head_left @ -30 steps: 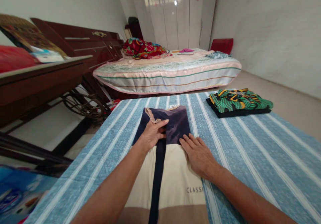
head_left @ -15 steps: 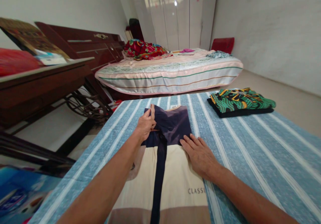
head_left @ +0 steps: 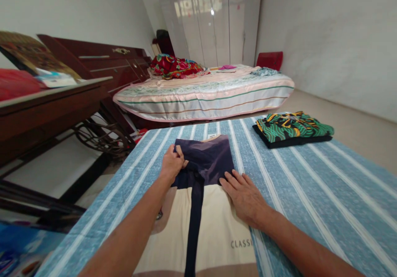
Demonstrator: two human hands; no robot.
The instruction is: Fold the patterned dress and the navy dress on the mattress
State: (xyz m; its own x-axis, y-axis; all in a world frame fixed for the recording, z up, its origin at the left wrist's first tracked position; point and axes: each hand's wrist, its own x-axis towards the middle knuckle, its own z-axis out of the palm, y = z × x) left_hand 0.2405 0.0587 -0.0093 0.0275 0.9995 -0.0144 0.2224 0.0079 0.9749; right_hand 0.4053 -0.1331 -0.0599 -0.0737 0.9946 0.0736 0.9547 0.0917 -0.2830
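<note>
A navy, cream and tan shirt (head_left: 223, 223) lies folded lengthwise on the striped blue cloth, with dark lettering at its lower right and a navy strip running down its middle. At its upper left, my left hand (head_left: 172, 162) is closed on the shirt's collar area, pinching a navy flap with a tan edge. The fingertips are partly hidden by the fabric. My right hand (head_left: 243, 195) rests flat with fingers stretched out on the shirt's right edge, where the navy meets the cream. A small label (head_left: 212, 136) shows at the neck.
The striped cloth (head_left: 297, 211) covers the surface under the shirt. Folded green, black and yellow clothing (head_left: 294, 130) sits at the right. Beyond stands a bed (head_left: 204, 99) with a red floral bundle (head_left: 175, 66). At the left is a wooden table (head_left: 52, 103) with a metal wheel beneath.
My left hand has brought the pinched collar edge lower, so the flap stands less upright. My right hand stays in place on the shirt. The view has tilted slightly.
</note>
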